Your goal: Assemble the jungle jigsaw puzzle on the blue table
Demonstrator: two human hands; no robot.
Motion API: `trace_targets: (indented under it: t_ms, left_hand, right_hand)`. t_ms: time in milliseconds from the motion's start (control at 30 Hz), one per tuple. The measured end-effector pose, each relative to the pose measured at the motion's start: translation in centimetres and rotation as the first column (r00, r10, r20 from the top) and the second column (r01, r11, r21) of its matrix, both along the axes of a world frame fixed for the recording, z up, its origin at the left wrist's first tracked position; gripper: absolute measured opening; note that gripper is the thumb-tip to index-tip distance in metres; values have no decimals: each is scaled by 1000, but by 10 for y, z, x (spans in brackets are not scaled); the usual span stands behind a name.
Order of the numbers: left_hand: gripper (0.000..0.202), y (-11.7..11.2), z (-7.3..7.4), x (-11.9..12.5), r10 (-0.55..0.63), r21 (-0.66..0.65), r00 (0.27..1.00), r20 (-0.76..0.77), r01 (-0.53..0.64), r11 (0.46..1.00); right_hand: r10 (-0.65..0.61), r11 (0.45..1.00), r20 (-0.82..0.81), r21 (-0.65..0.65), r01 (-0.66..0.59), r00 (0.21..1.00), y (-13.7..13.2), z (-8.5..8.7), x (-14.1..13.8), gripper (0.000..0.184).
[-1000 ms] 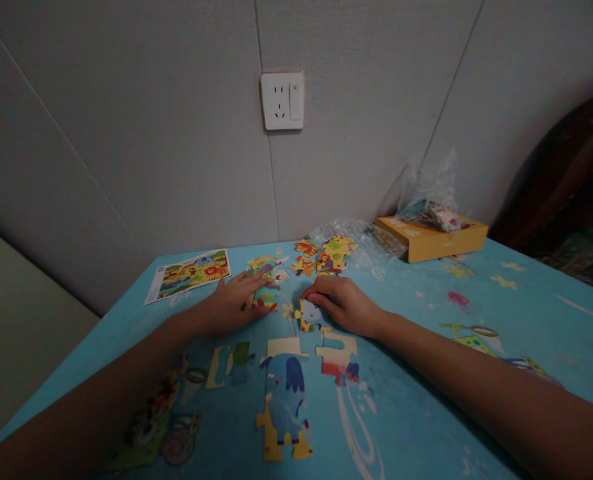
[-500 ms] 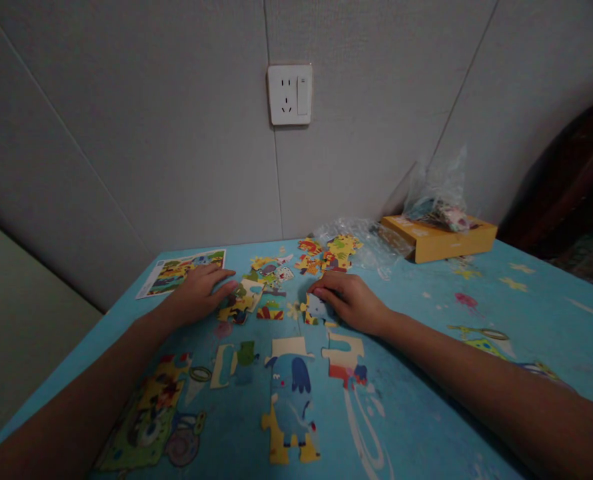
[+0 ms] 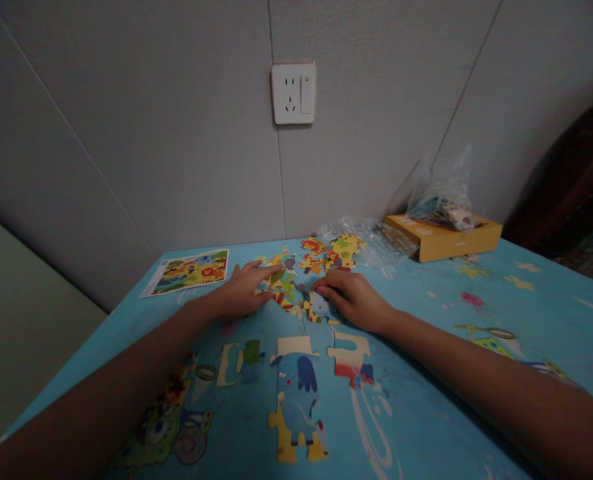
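Note:
My left hand [image 3: 243, 293] lies flat on the blue table [image 3: 426, 373], fingers stretched out over a small cluster of joined puzzle pieces [image 3: 285, 288]. My right hand [image 3: 352, 297] rests beside it, fingers curled down on a blue and yellow puzzle piece [image 3: 317, 308]. Closer to me lie a blue elephant piece [image 3: 296, 393], a red and cream piece [image 3: 350, 359] and a green and cream piece [image 3: 240, 355], each apart from the others.
A reference picture card [image 3: 189, 270] lies at the far left of the table. More loose pieces [image 3: 332, 252] sit by a clear plastic bag [image 3: 371, 243]. A yellow box [image 3: 443, 240] with a bag on it stands at the back right. A wall socket [image 3: 293, 93] is above.
My left hand has slid right, bringing the cluster of pieces up against the piece under my right hand. The right hand has stayed put.

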State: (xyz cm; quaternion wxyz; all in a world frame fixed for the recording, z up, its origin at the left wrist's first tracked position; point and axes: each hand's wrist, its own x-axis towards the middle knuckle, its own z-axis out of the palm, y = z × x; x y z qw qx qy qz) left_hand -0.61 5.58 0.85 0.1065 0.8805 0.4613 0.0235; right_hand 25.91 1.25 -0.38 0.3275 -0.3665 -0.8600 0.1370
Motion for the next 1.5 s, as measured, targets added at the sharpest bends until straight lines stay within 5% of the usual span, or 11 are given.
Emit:
trace_targets:
  t_ms: [133,333,633,800,933,1000,1100,1200,1333,1500]
  left_hand:
    - [74,22,6,11,-65,-70,996,-62,61,996]
    - [64,42,3,-12,179,131,982,-62,-170,977]
    - [56,-27,6,-41,217,239,969,-116,-185,953]
    - [50,-43,6,-49,202,272,979,-38,-184,945]
    - [41,-56,30,-69,195,2,974,-114,-196,981]
    - [31,-63,36,-86,195,-206,956,-220,-241,949]
    - [23,-68,31,-108,230,-384,935,-270,-323,865]
    - [23,-69,20,-113,234,-379,939,-250,-318,869]
    - [22,-70,19,-104,175,-373,960,-219,-248,894]
    - [22,-76,27,-85,130,-445,971,-201,-209,871]
  right_hand:
    - [-5,1000,8,-8,5,1000,-1,1,2,26]
    - [-4,999,-1,41,4,1000,1,-1,6,24]
    - [-15,986,-3,166,15,1000,-1,-2,6,21]
    - [39,991,73,125,-48,997,-7,3,4,26]
    - [-3,999,77,40,0,997,-9,9,7,32]
    - [-43,999,35,-12,43,998,-12,17,11,30]
    - [78,986,25,-151,-73,997,-20,33,19,23]
    - [227,947,53,-246,-208,972,-29,41,21,16]
    - [82,997,-19,12,-82,996,-31,27,9,19]
    - [96,974,27,201,-99,995,-20,2,-9,25]
